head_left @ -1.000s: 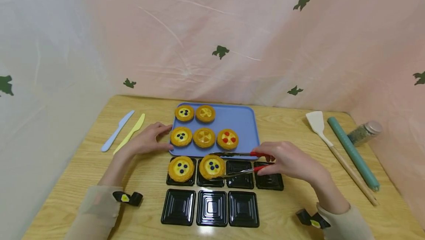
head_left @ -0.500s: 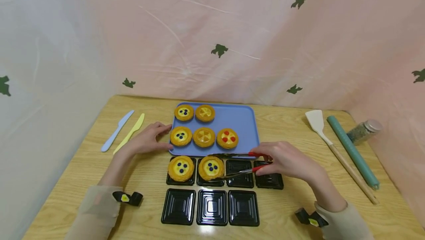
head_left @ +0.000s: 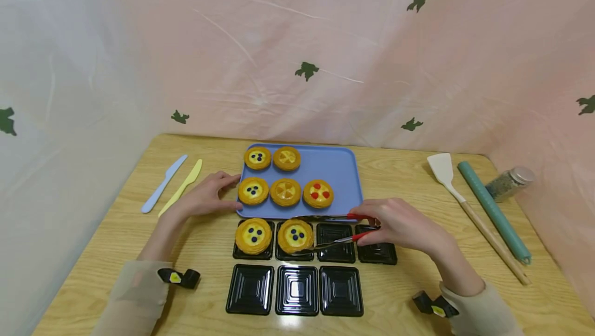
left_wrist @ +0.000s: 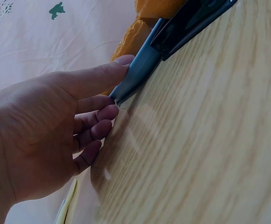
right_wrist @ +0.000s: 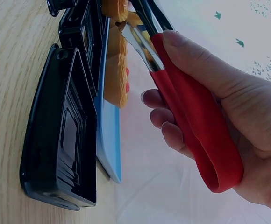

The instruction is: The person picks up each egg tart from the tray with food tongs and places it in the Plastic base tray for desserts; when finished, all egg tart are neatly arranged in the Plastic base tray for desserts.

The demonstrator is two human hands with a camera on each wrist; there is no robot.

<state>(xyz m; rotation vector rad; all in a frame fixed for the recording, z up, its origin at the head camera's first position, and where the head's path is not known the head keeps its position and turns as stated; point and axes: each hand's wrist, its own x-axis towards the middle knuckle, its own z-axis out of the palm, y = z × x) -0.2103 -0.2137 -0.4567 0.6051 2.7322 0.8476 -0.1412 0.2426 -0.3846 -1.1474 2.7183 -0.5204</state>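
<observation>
Wooden table (head_left: 116, 233). On it: blue tray (head_left: 341, 171), seven black trays (head_left: 341, 285), two plastic knives (head_left: 163, 184). Right side: spatula (head_left: 443, 173), teal roll (head_left: 492, 212), jar (head_left: 509, 184).

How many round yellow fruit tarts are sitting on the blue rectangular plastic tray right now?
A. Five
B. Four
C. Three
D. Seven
A. The head view shows five tarts on the blue rectangular plastic tray: two in the back row, such as the one with dark berries, and three in the front row, ending with the red-topped tart. Two more tarts sit in black square cups off the tray.
</observation>
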